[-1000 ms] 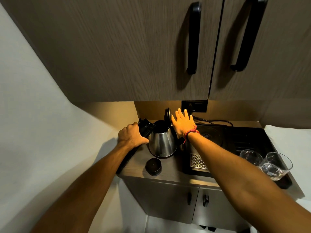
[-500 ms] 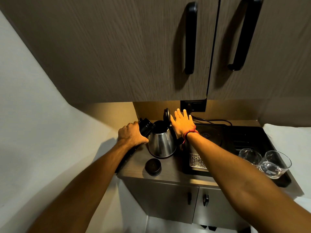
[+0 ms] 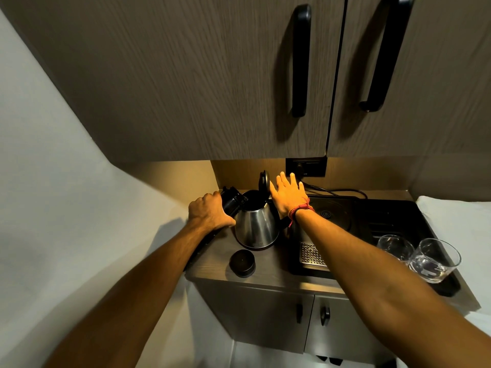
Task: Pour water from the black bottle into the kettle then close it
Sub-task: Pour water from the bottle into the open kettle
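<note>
Centre of the frame: the left hand grips the black bottle, tilted with its mouth at the open kettle; the right hand, fingers spread, rests flat against the raised lid; should the mouth drift off the rim, water would likely spill onto the surface; releasing the lid early could knock the bottle.

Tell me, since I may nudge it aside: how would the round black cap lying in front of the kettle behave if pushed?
The black cap lies flat on the counter, so it would probably slide, not roll. It looks small, so likely light. It sits near the front edge, so a push that way might knock it off.
</note>
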### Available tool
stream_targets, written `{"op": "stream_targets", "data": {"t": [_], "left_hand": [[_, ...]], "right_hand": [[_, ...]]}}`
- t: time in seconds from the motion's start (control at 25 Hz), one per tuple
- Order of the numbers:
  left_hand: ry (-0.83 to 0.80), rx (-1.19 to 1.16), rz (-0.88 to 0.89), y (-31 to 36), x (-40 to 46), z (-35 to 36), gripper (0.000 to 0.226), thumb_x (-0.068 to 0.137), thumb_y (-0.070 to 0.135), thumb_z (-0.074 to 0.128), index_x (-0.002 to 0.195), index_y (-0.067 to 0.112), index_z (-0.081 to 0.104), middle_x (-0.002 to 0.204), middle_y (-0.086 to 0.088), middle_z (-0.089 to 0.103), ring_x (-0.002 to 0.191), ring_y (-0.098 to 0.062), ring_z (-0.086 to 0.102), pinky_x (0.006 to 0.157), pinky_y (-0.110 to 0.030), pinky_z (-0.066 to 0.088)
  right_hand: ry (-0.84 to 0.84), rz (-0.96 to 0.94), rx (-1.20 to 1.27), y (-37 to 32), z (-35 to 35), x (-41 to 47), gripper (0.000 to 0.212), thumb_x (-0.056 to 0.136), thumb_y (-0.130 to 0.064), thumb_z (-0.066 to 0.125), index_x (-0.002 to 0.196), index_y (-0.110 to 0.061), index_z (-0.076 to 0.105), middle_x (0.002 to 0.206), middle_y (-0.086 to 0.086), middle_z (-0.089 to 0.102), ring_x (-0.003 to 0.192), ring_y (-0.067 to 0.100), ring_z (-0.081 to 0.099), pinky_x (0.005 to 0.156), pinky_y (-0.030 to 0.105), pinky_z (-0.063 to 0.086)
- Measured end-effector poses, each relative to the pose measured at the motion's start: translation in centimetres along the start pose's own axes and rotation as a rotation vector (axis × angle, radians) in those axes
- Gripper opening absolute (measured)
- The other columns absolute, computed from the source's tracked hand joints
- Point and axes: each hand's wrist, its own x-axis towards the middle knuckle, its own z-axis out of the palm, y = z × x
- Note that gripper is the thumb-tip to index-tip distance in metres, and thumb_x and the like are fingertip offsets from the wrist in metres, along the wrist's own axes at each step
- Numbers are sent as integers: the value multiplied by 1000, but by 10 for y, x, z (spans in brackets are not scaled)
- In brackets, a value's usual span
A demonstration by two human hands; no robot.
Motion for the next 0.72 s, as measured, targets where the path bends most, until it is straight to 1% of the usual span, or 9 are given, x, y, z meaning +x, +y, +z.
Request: {"op": "stream_targets", "data": {"t": [0.16,0.36,0.56,0.72], "left_hand": [[-2,4,-3,1,-1,0,76,55,66,71,112,19,53,97,-4,61,80,-23,57,67,-32,45],[1,8,4,3,-3,-3,75,56,65,73,112,19,52,91,-2,55,77,-22,54,66,-32,45],[6,15,-2,8,-3,-5,75,56,63,74,112,19,53,90,-1,54,76,-22,53,66,-31,44],[14,-22,-8,11,-3,-3,75,57,61,74,114,18,53,99,-5,63,80,-24,58,67,-31,46]], "right_hand": [[-4,5,22,1,0,-1,64,99,-36,35,156,-14,15,165,11,1,152,36,-5,122,56,8],[0,3,14,0,-1,-1,63,99,-34,36,155,-13,16,165,11,2,152,36,-4,122,56,9],[3,0,15,1,0,0,63,99,-35,34,155,-13,16,165,11,2,152,36,-4,122,56,9],[-5,-3,23,1,2,3,62,100,-34,33,155,-12,17,165,12,3,151,37,-3,122,57,10]]}}
